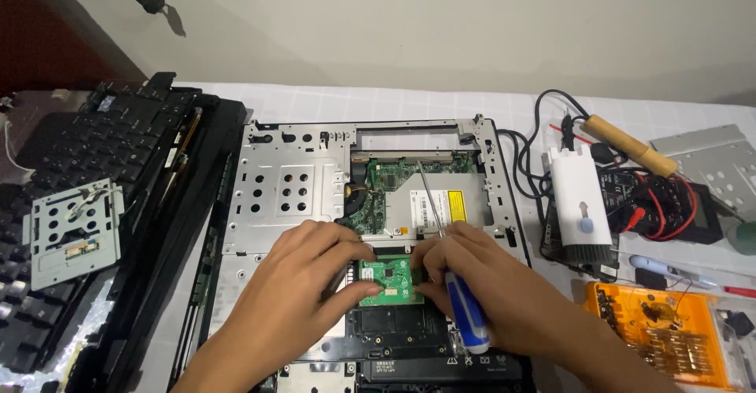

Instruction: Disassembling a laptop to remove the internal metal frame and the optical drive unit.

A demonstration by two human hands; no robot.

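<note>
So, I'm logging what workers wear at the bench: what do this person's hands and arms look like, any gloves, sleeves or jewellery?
Both are bare. The left hand and right hand have no gloves, and no rings show on the fingers. The forearms are uncovered as far as the picture edge: no sleeves, watch or wristband in view.

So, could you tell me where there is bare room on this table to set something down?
The bare strip of tablecloth between the wall and the laptop chassis is free. Right of the chassis it is crowded: soldering iron, white case, orange bit tray. Left lies the keyboard.
</note>
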